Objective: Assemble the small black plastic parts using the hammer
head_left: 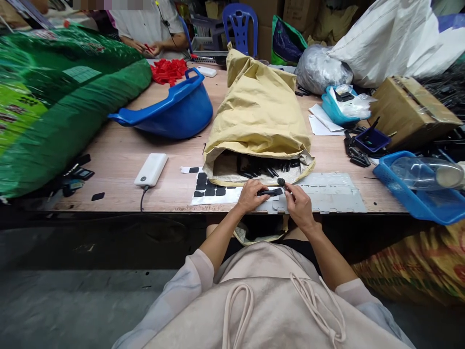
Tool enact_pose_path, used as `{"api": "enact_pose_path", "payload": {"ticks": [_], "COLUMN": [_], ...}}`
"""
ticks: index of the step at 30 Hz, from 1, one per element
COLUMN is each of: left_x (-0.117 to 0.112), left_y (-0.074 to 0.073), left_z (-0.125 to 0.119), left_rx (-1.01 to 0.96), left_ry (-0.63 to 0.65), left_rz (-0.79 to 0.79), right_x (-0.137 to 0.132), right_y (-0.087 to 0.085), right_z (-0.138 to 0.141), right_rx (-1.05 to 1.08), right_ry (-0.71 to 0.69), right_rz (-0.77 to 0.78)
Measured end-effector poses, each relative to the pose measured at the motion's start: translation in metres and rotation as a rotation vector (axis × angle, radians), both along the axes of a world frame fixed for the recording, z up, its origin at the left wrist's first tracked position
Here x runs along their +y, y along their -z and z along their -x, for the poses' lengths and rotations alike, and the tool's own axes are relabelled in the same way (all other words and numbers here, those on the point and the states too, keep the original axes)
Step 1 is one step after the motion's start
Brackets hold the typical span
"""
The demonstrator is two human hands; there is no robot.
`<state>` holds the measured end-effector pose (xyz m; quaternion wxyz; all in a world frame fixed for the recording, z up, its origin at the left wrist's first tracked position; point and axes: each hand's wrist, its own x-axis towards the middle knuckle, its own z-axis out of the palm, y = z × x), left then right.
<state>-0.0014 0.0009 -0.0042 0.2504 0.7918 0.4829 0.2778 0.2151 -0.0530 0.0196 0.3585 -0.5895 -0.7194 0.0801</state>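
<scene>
My left hand (250, 195) is closed on a slim black piece (269, 192) that lies at the table's front edge. Between the fingers of my right hand (300, 204) is a small tool with a round dark head (281, 182), held just above the black piece's right end. Left of my hands lies a white sheet (221, 199) with several black rounded-square stickers (205, 183). A yellow woven sack (259, 106) lies just beyond, its mouth facing me, with many slim black pieces (261, 166) inside. Under the table edge, another open sack (259, 238) sits at my lap.
On the left are a white power bank (151, 169) with a cable, a blue basin (174, 109) and a large green bag (72, 97). To the right stand a blue basket (410, 186) and a cardboard box (414, 111). Across the table, a person (152, 29) handles red pieces (169, 71).
</scene>
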Motion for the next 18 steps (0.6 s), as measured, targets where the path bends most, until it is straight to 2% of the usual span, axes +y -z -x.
{"api": "enact_pose_path", "payload": {"ticks": [4, 11, 18], "left_x": [0.001, 0.002, 0.002], "left_y": [-0.001, -0.002, -0.002], "left_z": [-0.001, -0.003, -0.006], "left_rx": [-0.016, -0.030, -0.053], "left_ry": [-0.003, -0.023, -0.051], "left_rz": [-0.002, 0.041, 0.067], "right_x": [-0.012, -0.015, -0.017], "right_y": [-0.002, -0.015, -0.013], "right_z": [0.014, 0.025, 0.023], "right_rx": [0.047, 0.025, -0.126], "right_ry": [-0.100, -0.114, -0.084], "right_rz": [0.071, 0.000, 0.097]}}
